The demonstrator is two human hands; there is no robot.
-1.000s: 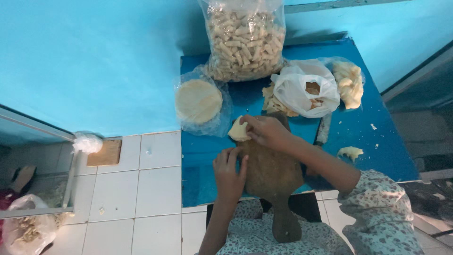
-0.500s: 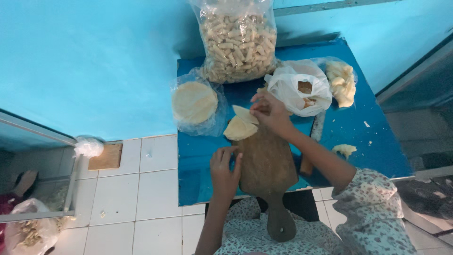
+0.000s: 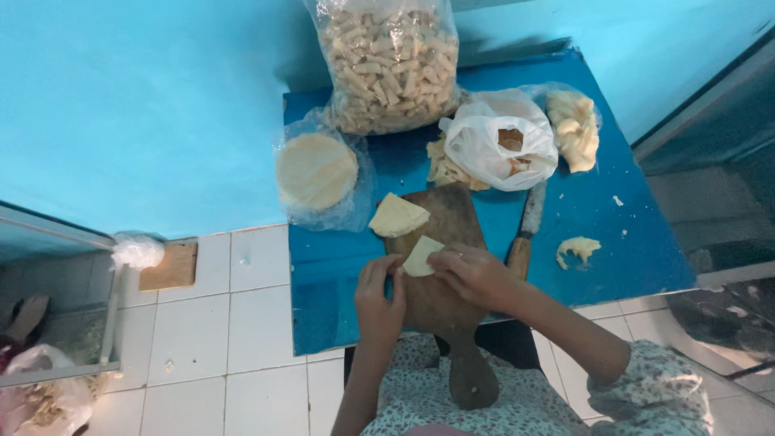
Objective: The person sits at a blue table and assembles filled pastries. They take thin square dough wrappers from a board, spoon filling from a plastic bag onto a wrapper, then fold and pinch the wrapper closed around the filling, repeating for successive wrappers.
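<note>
Both hands work a small pale dough piece (image 3: 422, 256) on a wooden cutting board (image 3: 440, 230) that lies on a blue worktop (image 3: 638, 242). The piece is a flat wedge; its long axis runs diagonally, with the point toward the upper right and the broad end toward the lower left. The left hand (image 3: 379, 295) has its fingers (image 3: 389, 265) curled against the lower left edge of the piece. The right hand (image 3: 476, 276) pinches the right edge with closed fingers.

The board's long axis runs toward the person, handle nearest the body. A second, larger dough wedge (image 3: 397, 216) rests on the board's far left corner, apart from the hands. A knife (image 3: 526, 230) lies just beside the board's right edge. A round stack of flat dough sheets in clear plastic (image 3: 316, 171) sits left of the board. A large clear bag of rolled pieces (image 3: 389, 60) stands at the far edge.
</note>
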